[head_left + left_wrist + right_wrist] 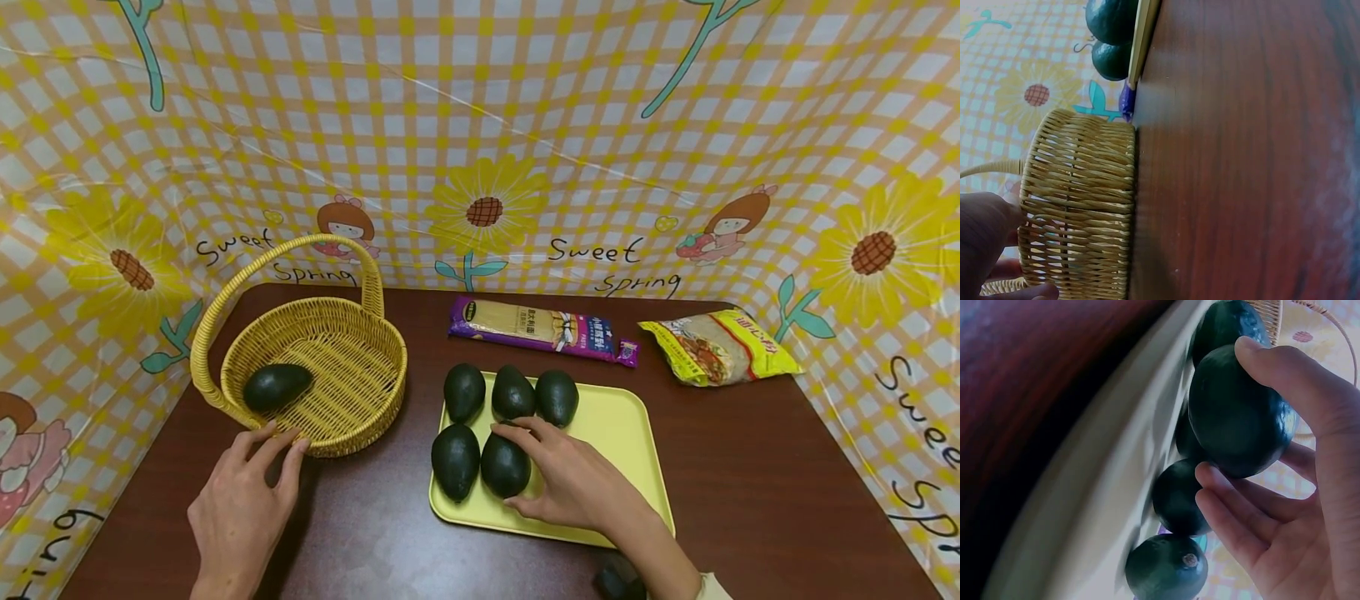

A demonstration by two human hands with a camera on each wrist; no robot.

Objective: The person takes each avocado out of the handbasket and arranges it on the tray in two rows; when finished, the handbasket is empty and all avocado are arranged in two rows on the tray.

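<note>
My right hand (566, 471) grips a dark green avocado (504, 468) at the front of the yellow tray (615, 450), thumb on its near side and fingers over the far side. The right wrist view shows this avocado (1235, 419) between thumb and fingertips, close to the others. Several more avocados (455, 462) stand beside and behind it on the tray's left half. My left hand (243, 500) holds the near rim of a round wicker basket (390, 400) with its fingertips; some fingers are partly hidden in the left wrist view. One avocado (277, 387) lies inside the basket, toward its left.
Behind the tray lies a purple pasta packet (536, 327). A yellow food packet (720, 346) is at the back right. The basket's tall handle (262, 258) arches over its left side. A patterned cloth (480, 108) surrounds the brown table (375, 533). A dark object (618, 582) shows beneath the right forearm.
</note>
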